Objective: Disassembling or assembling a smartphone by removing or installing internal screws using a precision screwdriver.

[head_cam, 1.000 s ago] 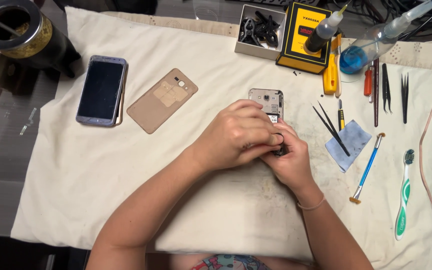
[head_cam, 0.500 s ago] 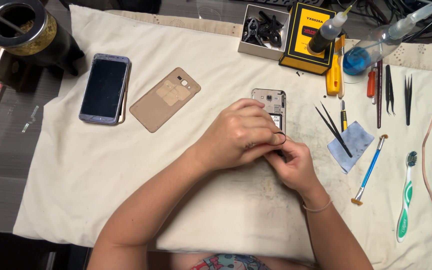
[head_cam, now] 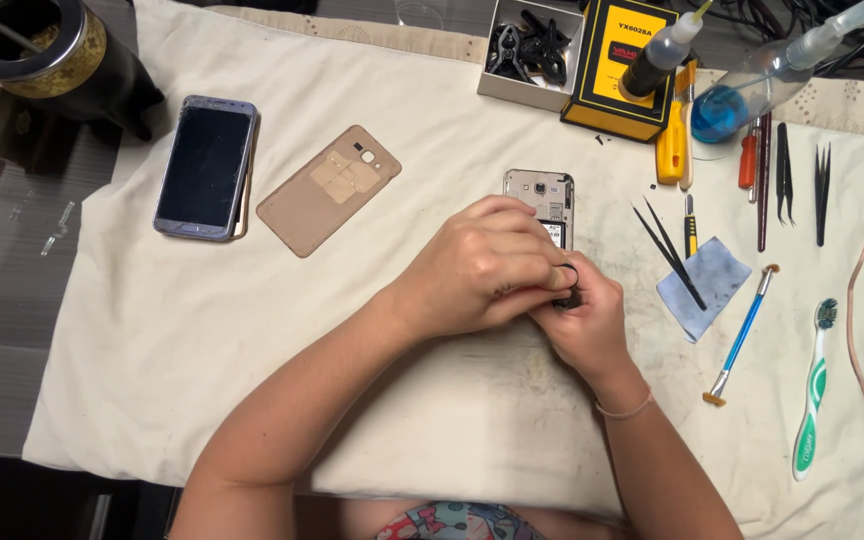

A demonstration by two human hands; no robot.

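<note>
Left hand point(head_cam: 477, 265) curled over right hand point(head_cam: 577, 325), both pinching a small black ring point(head_cam: 568, 273); opened gold backless phone point(head_cam: 542, 195) lies beneath them, mid-desk.

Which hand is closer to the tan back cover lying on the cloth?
Left. The left hand sits just right of the tan back cover; the right hand is farther right, behind it.

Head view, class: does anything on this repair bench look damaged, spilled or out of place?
The opened phone under both hands lies with its back off; its tan cover sits apart to the left. The cloth is smudged near the hands. Nothing looks spilled.
</note>
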